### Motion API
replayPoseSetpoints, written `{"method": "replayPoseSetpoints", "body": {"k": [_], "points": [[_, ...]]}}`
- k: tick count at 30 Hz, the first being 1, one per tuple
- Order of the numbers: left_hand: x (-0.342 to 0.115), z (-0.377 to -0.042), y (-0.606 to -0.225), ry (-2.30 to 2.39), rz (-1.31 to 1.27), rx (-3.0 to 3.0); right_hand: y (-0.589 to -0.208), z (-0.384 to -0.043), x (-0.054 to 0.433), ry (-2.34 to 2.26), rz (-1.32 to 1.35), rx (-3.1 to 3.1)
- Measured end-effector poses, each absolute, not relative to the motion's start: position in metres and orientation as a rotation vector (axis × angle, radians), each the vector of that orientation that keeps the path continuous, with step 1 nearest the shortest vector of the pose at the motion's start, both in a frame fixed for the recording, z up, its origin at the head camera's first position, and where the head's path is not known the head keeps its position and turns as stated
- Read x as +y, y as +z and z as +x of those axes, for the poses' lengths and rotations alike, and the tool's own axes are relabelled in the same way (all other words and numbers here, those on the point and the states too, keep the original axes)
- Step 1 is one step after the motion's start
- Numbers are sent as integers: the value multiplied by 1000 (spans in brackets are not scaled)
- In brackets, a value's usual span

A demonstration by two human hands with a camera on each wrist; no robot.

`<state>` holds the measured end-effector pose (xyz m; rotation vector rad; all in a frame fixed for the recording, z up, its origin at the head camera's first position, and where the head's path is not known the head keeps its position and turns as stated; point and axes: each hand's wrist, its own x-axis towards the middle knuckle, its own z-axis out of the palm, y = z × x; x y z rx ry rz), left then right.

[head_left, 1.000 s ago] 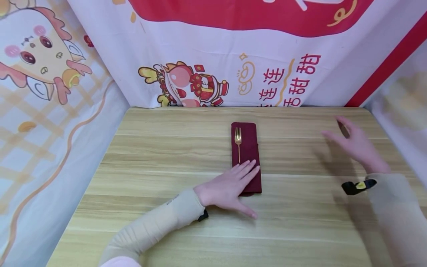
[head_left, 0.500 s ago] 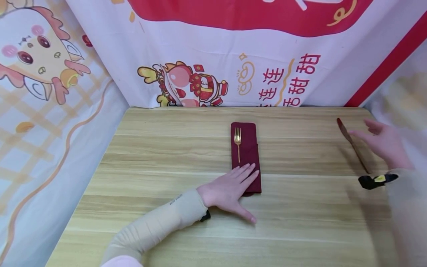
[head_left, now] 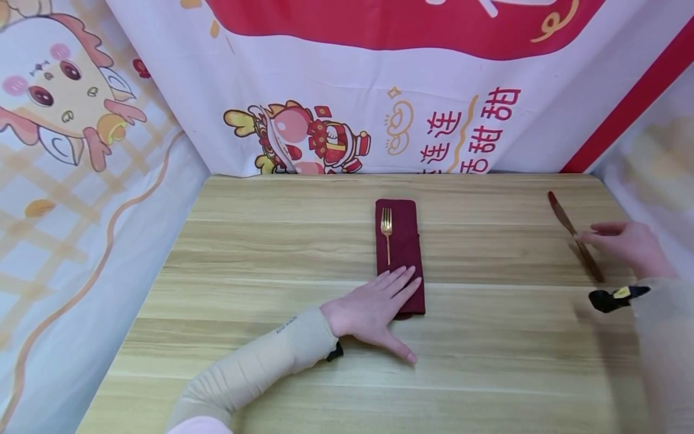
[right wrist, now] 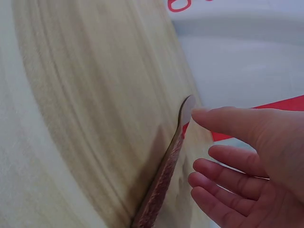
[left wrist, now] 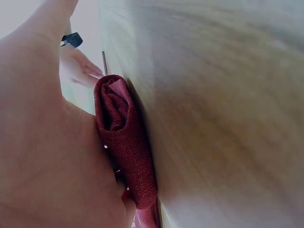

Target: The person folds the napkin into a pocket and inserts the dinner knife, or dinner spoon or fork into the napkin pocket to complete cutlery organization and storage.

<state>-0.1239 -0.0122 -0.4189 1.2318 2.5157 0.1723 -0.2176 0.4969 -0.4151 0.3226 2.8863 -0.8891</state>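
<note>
My left hand point(head_left: 368, 310) lies with spread fingers on the lower half of a folded dark-red cloth napkin point(head_left: 401, 232). In the left wrist view the napkin point(left wrist: 128, 147) shows its rolled layers at one end, under the palm. A gold fork point(head_left: 387, 230) rests on the napkin's upper half, tines pointing away, beyond my left fingertips. Toward the table's right edge lies a table knife point(head_left: 564, 217), slanted. My right hand point(head_left: 623, 242) is beside it, thumb tip over its middle. In the right wrist view the knife point(right wrist: 164, 178) is not gripped; whether the thumb touches it is unclear.
The wood-grain table point(head_left: 260, 253) ends at the back against a white and red printed cloth point(head_left: 303, 66). Another printed cloth point(head_left: 70, 199) hangs along the left side. A pale cloth stands close to the right hand.
My right hand has moved right and toward me, leaving the knife lying on the table, then come down beside it. The left hand stays on the napkin, nearly still.
</note>
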Motion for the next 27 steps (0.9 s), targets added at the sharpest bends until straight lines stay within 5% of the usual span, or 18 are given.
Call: {"method": "replayPoseSetpoints", "body": {"k": [27], "points": [[-13,-124,-416,198,1228,2504,-434,-221,513,-1003,348,2713]]}}
